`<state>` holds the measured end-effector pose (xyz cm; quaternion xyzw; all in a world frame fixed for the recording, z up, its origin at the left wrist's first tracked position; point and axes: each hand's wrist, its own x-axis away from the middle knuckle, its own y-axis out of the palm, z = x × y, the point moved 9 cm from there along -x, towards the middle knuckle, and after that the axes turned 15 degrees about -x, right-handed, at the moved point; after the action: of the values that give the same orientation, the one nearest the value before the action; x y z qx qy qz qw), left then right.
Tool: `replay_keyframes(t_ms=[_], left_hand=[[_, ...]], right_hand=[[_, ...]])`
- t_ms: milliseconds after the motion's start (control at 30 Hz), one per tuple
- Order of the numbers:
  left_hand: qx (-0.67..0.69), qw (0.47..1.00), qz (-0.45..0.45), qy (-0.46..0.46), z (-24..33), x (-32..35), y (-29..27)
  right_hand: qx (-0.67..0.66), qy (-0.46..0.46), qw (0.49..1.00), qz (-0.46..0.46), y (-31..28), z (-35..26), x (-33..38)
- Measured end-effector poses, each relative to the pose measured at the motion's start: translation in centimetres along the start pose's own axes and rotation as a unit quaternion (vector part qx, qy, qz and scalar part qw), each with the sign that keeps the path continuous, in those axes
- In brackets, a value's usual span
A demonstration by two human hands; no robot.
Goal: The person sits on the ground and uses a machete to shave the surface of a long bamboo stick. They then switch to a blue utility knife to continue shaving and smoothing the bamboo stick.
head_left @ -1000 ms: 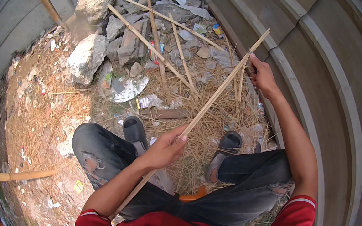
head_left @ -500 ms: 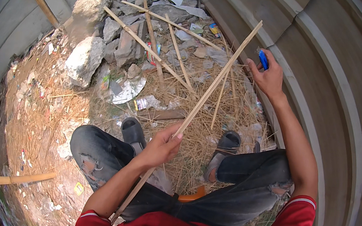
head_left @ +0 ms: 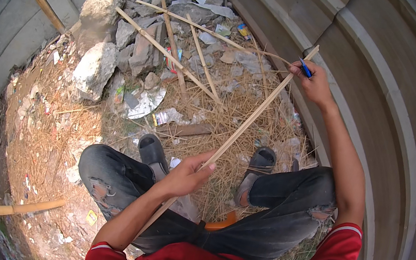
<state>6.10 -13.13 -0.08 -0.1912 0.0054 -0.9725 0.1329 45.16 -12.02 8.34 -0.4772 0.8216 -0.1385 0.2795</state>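
My left hand (head_left: 186, 175) is closed round a long, pale bamboo strip (head_left: 248, 121). The strip slants from beside my left forearm up to the far right. Near its upper end, my right hand (head_left: 313, 83) grips a small blue-handled knife (head_left: 305, 69); its blade is mostly hidden by the fingers. Fingers of that hand also touch the strip. A thin sliver (head_left: 274, 56) curves leftward from my right fingertips. Several other bamboo strips (head_left: 168, 56) lie crossed on the rubble and straw ahead.
A ribbed metal wall (head_left: 385, 105) rises close on my right. Broken rocks (head_left: 95, 70) are heaped ahead left, with litter and dry straw around. My sandals (head_left: 262, 161) rest on straw. An orange object (head_left: 221, 221) lies between my legs; a bamboo pole (head_left: 16, 207) is at lower left.
My right hand has moved onto the strip's upper end with the knife. The strip has tilted rightward. A thin piece beneath it is gone from there; a sliver now curves from my right fingers.
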Motion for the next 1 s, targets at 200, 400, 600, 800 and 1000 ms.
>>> replay_keyframes(t_ms=[200, 400, 600, 800, 1000], left_hand=[[0.031, 0.999, -0.024, -0.016, 0.4, 0.1, 0.6], [-0.015, 1.0, -0.01, 0.006, 0.5, -0.2, 0.7], [-0.05, 0.999, -0.014, 0.005, -0.3, -0.4, 0.7], [-0.06, 0.998, 0.01, -0.005, -0.7, -0.3, 0.6], [-0.114, 0.984, 0.109, -0.082, -2.1, 0.1, -4.6]], right_hand=[[-0.316, 0.149, 0.931, 0.102, -1.2, 2.2, 0.9], [-0.49, 0.209, 0.835, 0.134, -2.5, 3.7, 1.6], [-0.526, 0.291, 0.783, 0.159, -2.7, 5.8, 2.3], [-0.605, 0.363, 0.701, 0.107, -2.4, 6.4, 3.3], [-0.445, 0.375, 0.812, 0.041, -1.1, 3.8, 4.3]])
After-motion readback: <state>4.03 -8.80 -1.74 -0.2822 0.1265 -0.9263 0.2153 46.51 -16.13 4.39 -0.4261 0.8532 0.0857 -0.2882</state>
